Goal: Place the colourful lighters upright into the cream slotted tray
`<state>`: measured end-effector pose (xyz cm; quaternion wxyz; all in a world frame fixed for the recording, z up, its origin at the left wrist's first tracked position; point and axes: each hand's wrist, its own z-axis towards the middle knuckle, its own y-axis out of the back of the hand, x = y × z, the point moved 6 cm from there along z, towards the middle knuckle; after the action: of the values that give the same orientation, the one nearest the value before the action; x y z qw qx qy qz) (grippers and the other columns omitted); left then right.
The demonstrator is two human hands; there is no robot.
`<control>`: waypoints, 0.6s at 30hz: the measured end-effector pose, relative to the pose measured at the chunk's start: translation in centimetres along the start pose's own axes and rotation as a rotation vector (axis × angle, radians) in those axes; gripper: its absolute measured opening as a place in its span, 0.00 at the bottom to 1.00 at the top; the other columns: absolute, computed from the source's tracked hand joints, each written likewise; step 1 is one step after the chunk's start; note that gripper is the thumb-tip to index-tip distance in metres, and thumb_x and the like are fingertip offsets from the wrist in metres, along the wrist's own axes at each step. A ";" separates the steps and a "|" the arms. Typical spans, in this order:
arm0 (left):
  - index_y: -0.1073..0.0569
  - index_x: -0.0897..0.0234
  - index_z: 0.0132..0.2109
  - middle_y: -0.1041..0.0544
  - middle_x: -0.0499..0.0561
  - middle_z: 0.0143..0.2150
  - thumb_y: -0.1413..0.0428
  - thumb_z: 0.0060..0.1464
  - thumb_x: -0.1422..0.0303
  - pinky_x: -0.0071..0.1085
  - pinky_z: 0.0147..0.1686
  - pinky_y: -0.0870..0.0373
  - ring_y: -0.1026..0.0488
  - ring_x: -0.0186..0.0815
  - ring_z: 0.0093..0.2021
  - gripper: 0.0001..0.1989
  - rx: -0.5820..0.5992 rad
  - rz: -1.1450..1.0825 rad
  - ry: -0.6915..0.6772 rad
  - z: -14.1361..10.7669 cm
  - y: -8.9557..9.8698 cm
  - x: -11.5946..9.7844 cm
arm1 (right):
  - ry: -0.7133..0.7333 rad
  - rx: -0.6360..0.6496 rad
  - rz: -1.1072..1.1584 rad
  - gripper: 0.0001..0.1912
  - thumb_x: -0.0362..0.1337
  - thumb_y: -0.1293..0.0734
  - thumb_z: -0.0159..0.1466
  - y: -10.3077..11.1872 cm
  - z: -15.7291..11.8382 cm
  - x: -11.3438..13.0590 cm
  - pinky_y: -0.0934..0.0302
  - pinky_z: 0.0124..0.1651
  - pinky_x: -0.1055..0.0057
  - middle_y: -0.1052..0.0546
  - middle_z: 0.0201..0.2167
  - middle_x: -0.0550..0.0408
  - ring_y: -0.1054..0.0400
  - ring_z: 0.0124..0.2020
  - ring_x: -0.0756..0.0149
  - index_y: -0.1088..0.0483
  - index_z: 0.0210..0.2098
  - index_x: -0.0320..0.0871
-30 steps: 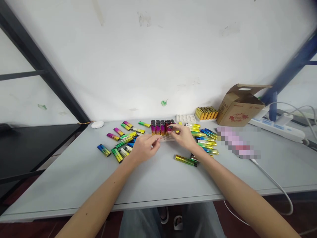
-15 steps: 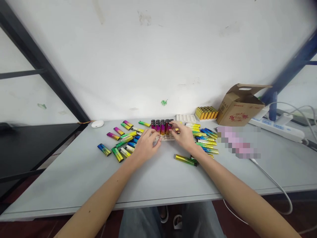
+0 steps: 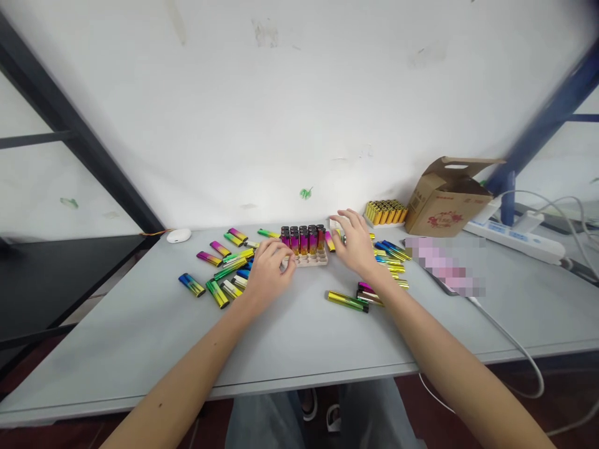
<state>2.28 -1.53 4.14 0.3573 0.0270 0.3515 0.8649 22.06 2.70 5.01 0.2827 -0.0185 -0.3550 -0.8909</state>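
In the head view, several purple-to-orange lighters (image 3: 303, 240) with dark tops stand upright in rows in a white tray (image 3: 311, 260) with holes. Its front holes show bare. My left hand (image 3: 271, 271) is curled with thumb and fingertips brought together at the tray's front left corner, partly covering it. My right hand (image 3: 354, 248) is off the tray's right side, fingers bent and apart, above loose lighters; nothing shows between them. A purple-and-yellow lighter (image 3: 330, 241) leans or lies just right of the tray.
Loose shiny lighters (image 3: 218, 293) lie scattered left, with others (image 3: 393, 251) right. A yellow-and-green lighter (image 3: 347, 300) lies in front. At the back right are a filled tray of yellow lighters (image 3: 386, 212), a cardboard box (image 3: 444, 206) and a power strip (image 3: 519, 240). A white case (image 3: 178, 236) sits back left.
My right hand has moved away from the upright lighters, up and to the right, with its fingers spread. A purple lighter it was touching now stands in the tray. The left hand stays by the corner.
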 end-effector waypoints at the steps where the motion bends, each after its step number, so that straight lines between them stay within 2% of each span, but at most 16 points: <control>1: 0.27 0.64 0.34 0.25 0.53 0.36 0.47 0.57 0.73 0.42 0.51 0.33 0.31 0.43 0.48 0.05 -0.007 -0.004 -0.004 0.0 0.0 -0.1 | -0.033 0.015 -0.036 0.19 0.34 0.43 0.64 -0.3 0.0 -0.6 0.47 0.62 0.50 0.31 0.55 0.43 0.45 0.62 0.50 0.29 0.51 0.42; 6: 0.27 0.63 0.34 0.24 0.53 0.34 0.48 0.57 0.73 0.42 0.50 0.32 0.30 0.42 0.47 0.06 -0.009 -0.023 -0.024 -0.1 -0.1 -0.5 | -0.085 0.288 -0.266 0.19 0.40 0.41 0.65 -3.4 -0.9 -2.0 0.54 0.64 0.48 0.34 0.60 0.38 0.56 0.68 0.42 0.25 0.46 0.38; 10: 0.27 0.63 0.34 0.24 0.53 0.33 0.48 0.57 0.73 0.41 0.49 0.31 0.30 0.42 0.46 0.05 0.009 -0.032 -0.039 -0.1 -0.3 -0.6 | -0.111 0.443 -0.340 0.19 0.40 0.41 0.65 -4.5 -1.6 -1.8 0.58 0.66 0.50 0.38 0.64 0.39 0.60 0.69 0.40 0.24 0.44 0.35; 14: 0.27 0.63 0.34 0.24 0.53 0.34 0.48 0.58 0.73 0.41 0.49 0.31 0.31 0.42 0.46 0.06 0.012 -0.036 -0.042 -0.2 -0.4 -0.4 | -0.110 0.507 -0.344 0.16 0.39 0.39 0.63 -4.2 -1.7 -1.4 0.56 0.65 0.53 0.37 0.63 0.40 0.60 0.69 0.42 0.22 0.38 0.36; 18: 0.28 0.64 0.33 0.24 0.53 0.34 0.48 0.58 0.73 0.40 0.48 0.30 0.31 0.41 0.46 0.06 0.025 -0.041 -0.046 -0.2 -0.3 -0.5 | -0.143 0.494 -0.325 0.18 0.41 0.40 0.65 -4.0 -1.7 -1.2 0.52 0.63 0.55 0.32 0.59 0.42 0.54 0.68 0.44 0.22 0.38 0.38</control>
<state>2.77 -1.84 3.88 0.3827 0.0442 0.3544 0.8521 21.28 4.55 0.97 0.1067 0.0453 -0.5785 -0.8074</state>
